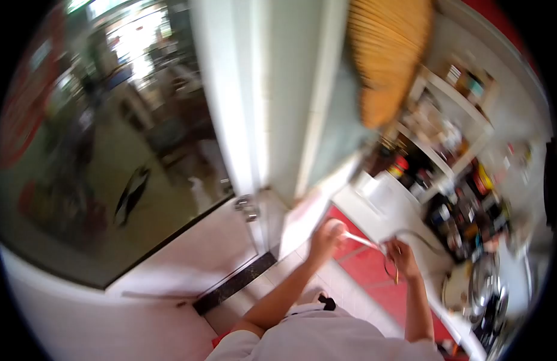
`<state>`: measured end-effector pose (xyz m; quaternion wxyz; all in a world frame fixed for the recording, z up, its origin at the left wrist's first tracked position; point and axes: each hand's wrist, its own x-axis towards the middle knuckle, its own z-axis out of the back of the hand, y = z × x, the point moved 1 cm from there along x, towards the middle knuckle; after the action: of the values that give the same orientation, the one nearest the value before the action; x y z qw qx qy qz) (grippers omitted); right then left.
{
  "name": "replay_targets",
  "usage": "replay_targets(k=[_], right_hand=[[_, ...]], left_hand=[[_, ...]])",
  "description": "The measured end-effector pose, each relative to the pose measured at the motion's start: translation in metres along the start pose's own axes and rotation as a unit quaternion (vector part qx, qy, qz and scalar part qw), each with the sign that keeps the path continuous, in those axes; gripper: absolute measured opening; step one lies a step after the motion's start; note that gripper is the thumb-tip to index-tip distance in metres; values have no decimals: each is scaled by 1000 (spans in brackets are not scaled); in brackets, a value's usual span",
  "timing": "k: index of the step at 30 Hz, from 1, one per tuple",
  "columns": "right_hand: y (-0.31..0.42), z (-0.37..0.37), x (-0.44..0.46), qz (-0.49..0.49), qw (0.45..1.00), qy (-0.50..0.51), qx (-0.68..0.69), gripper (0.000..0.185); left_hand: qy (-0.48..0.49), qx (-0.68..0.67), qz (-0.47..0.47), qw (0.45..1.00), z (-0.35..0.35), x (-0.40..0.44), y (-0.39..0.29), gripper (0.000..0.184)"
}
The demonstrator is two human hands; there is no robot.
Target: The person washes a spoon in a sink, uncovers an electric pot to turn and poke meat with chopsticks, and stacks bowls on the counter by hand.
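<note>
My left hand (pixel 328 236) is closed at the left end of a thin white strip (pixel 361 240); blur hides whether something more is in the palm. The strip runs straight across to my right hand (pixel 400 256), whose fingers are pinched at its other end. A thin loop with a yellowish lower end (pixel 394 275) hangs from my right hand; its kind cannot be made out. Both hands are in front of my light shirt (pixel 326 337), above the floor and beside the counter.
A white counter (pixel 375 207) with red cabinet fronts (pixel 366 268) runs along the right. Blurred bottles and jars (pixel 465 210), a metal pot (pixel 471 289) and a shelf (pixel 453 96) stand there. A glass-panelled door (pixel 188 265) with a metal knob (pixel 247 207) is on the left.
</note>
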<state>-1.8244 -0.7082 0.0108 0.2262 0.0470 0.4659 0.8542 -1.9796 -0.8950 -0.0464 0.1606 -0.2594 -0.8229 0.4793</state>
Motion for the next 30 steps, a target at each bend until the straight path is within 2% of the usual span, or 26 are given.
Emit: replay_targets(k=[1, 5, 6, 7, 9, 10, 12, 13, 15, 17, 19, 23, 24, 27, 30], right_hand=[[7, 9, 3, 50, 997, -36, 38, 22], [0, 53, -5, 68, 974, -182, 118, 25], [-14, 62, -4, 107, 957, -238, 128, 26], [-23, 71, -9, 102, 953, -251, 133, 26], [-38, 97, -22, 112, 937, -331, -12, 26], [-44, 107, -28, 72, 939, -336, -20, 26], [-61, 122, -34, 59, 939, -338, 27, 26], [-70, 127, -37, 49, 939, -332, 70, 26], [-80, 134, -46, 16, 940, -323, 108, 25], [-92, 139, -48, -12, 938, -315, 145, 25], [-105, 138, -50, -8, 918, -323, 231, 20], [-129, 133, -51, -1, 895, -315, 317, 17], [-131, 134, -53, -8, 901, -305, 307, 17], [-139, 132, -57, -26, 891, -309, 333, 16], [-144, 134, -61, -37, 881, -329, 337, 17]], left_hand=[[10, 12, -2, 1000, 0, 8, -2, 19], [-58, 144, -20, 988, -19, 32, -5, 16], [-54, 178, -26, 982, -30, 40, -4, 19], [-49, 196, -41, 979, -39, 47, -2, 19], [-49, 230, -79, 969, -65, 62, -2, 14], [-32, 254, -101, 961, -76, 71, -3, 14], [-14, 315, -154, 936, -106, 90, -16, 16], [-6, 359, -179, 916, -122, 103, -22, 16], [30, 501, -325, 802, -144, 143, -21, 16], [51, 561, -423, 710, -187, 167, -34, 13], [93, 614, -395, 676, -225, 191, -38, 8], [134, 735, -322, 581, -256, 255, -8, 9], [141, 736, -322, 578, -259, 267, -1, 9], [160, 796, -298, 503, -256, 306, 21, 12], [200, 782, -344, 480, -247, 340, 39, 14]])
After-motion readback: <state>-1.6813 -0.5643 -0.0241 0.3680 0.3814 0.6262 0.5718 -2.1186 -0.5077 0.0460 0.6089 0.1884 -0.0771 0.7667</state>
